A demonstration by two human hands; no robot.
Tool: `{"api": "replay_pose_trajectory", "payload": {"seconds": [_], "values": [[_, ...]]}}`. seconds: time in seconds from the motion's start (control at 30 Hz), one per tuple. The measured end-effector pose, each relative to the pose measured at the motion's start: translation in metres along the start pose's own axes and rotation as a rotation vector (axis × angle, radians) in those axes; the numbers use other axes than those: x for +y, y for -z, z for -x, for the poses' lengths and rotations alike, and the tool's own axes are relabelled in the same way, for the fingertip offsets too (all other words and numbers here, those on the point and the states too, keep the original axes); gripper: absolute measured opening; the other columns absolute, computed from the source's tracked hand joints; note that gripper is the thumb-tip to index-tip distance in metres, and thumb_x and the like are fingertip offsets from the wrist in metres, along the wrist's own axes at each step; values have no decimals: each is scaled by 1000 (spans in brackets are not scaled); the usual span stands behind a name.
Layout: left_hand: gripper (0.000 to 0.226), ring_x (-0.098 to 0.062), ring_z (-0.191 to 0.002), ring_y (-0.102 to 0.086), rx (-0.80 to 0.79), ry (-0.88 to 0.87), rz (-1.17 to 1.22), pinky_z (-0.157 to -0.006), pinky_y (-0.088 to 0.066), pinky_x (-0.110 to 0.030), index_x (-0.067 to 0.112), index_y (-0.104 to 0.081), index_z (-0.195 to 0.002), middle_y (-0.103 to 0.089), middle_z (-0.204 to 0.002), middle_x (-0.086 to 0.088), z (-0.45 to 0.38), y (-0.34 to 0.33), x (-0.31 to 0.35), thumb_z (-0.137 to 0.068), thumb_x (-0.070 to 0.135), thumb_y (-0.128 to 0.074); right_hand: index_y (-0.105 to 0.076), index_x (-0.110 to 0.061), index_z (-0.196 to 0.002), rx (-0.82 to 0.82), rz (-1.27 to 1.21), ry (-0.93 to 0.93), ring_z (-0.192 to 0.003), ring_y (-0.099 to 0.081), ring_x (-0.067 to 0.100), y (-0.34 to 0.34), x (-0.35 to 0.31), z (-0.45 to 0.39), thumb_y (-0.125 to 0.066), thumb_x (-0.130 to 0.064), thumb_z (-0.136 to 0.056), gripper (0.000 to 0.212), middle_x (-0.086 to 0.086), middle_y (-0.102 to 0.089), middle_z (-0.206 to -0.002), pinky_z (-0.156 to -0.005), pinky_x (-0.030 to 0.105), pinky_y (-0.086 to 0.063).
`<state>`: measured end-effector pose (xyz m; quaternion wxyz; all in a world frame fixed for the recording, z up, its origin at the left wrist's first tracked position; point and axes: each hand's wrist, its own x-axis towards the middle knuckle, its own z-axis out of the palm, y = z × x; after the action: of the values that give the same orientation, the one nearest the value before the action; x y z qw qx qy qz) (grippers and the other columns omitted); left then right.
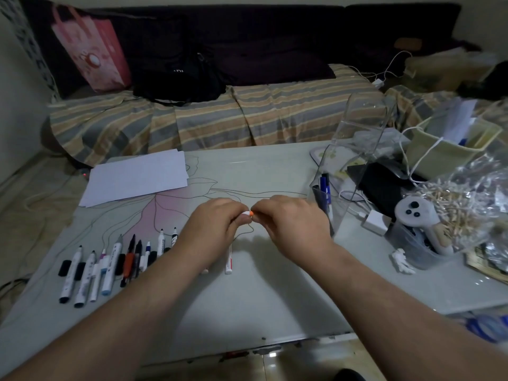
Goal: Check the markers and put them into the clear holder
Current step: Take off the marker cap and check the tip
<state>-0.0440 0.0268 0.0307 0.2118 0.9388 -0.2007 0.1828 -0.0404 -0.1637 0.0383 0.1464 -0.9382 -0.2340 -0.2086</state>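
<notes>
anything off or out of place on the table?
Mostly tidy: markers in a row lower left, several uncapped with loose caps beside them. One red-labelled marker lies apart under the left hand. Right edge is cluttered with cables and bags.

Home living room, not a lab. Dark sofa (247,50) at 12 o'clock with a striped cover (209,119), pink gift bag (93,50) at 11, low glass tabletop (275,284) with floral print, charger cables (390,64) and household clutter at 2.
</notes>
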Motion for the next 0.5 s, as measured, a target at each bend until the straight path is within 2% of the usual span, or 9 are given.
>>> {"api": "replay_pose_trajectory", "payload": {"seconds": [0.13, 0.2, 0.27, 0.33, 0.4, 0.43, 0.47, 0.5], "values": [[28, -19, -71, -48, -47, 2, -26, -62, -36, -35, 20, -60, -78, -55, -71, 6, -3, -3, 2, -96, 38, -51, -66, -32, -105, -73, -66, -99, -86, -66, 26, -1, -5, 3, -51, -50, -100, 24, -5, -70, -95, -65, 36, -47], [30, -19, -75, -52, -75, 17, -8, -64, -38, -36, 19, -63, -83, -58, -75, 5, -2, -5, 3, -96, 41, -48, -63, -32, -107, -128, -71, -134, -92, -65, 26, 0, -7, 4, -48, -51, -101, 25, -6, -70, -98, -68, 37, -45], [30, -13, -73, -51, -79, 81, 73, -65, -36, -32, 20, -68, -85, -58, -74, 6, -1, -7, 6, -96, 41, -50, -58, -34, -105, -166, -64, -169, -98, -59, 26, 4, -7, 3, -47, -46, -102, 16, -7, -69, -97, -74, 40, -41], [24, -7, -66, -48, -96, 272, 325, -63, -36, -27, 22, -73, -83, -57, -67, 9, 0, -11, 15, -93, 40, -60, -54, -37, -103, -255, -61, -182, -103, -50, 24, 11, 0, 0, -47, -37, -102, 7, -9, -69, -95, -80, 43, -34], [26, -11, -60, -46, -103, 493, 827, -62, -36, -28, 16, -74, -79, -56, -64, 5, -4, -10, 29, -88, 39, -68, -53, -41, -101, -348, -181, -187, -105, -47, 21, 21, 9, -5, -45, -40, -102, 9, -16, -70, -92, -87, 46, -37], [27, -12, -59, -44, -77, 546, 1016, -60, -36, -27, 13, -73, -78, -56, -65, 1, -7, -11, 34, -89, 38, -68, -54, -41, -99, -329, -294, -196, -103, -51, 20, 25, 13, -7, -45, -42, -102, 10, -20, -70, -89, -89, 46, -41], [26, -12, -59, -45, -53, 540, 1089, -58, -37, -25, 13, -73, -80, -58, -67, -1, -10, -11, 38, -92, 35, -67, -56, -39, -98, -243, -408, -219, -99, -56, 18, 29, 17, -10, -47, -41, -101, 10, -21, -71, -85, -89, 46, -46], [22, -11, -60, -48, -47, 496, 1044, -59, -40, -24, 15, -74, -82, -61, -69, -1, -11, -12, 40, -96, 31, -66, -59, -35, -98, -112, -518, -269, -93, -61, 15, 32, 22, -12, -50, -38, -100, 10, -20, -72, -84, -87, 44, -50]]}}
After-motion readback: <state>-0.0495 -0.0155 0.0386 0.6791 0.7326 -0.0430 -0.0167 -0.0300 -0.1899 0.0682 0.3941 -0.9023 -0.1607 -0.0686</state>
